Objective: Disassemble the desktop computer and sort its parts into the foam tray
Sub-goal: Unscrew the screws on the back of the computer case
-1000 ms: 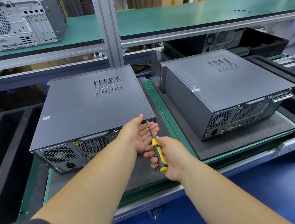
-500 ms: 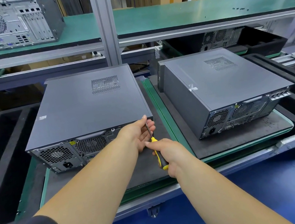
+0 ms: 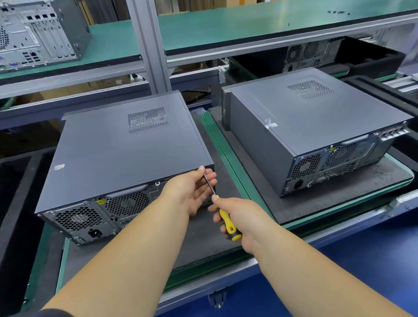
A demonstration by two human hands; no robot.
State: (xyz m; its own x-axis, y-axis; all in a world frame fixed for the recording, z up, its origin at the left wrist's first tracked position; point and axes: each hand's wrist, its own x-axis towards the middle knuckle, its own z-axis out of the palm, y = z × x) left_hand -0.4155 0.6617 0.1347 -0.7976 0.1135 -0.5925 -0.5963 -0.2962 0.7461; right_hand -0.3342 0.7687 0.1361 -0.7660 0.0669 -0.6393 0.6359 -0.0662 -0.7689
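The computer [image 3: 125,152] lies flat on a dark mat [image 3: 201,233], its back with the fans facing the person. At its near right corner, the left hand [image 3: 193,190] pinches the thin metal shaft of a screwdriver [image 3: 222,214]. Just below, the right hand [image 3: 241,217] grips the yellow handle. A second computer [image 3: 311,124] sits to the right of the first one. A black foam tray [image 3: 2,199] lies to its left.

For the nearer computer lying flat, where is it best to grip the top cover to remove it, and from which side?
Likely the rear lip of the top cover, from the near side: the computer's rear panel faces the person.
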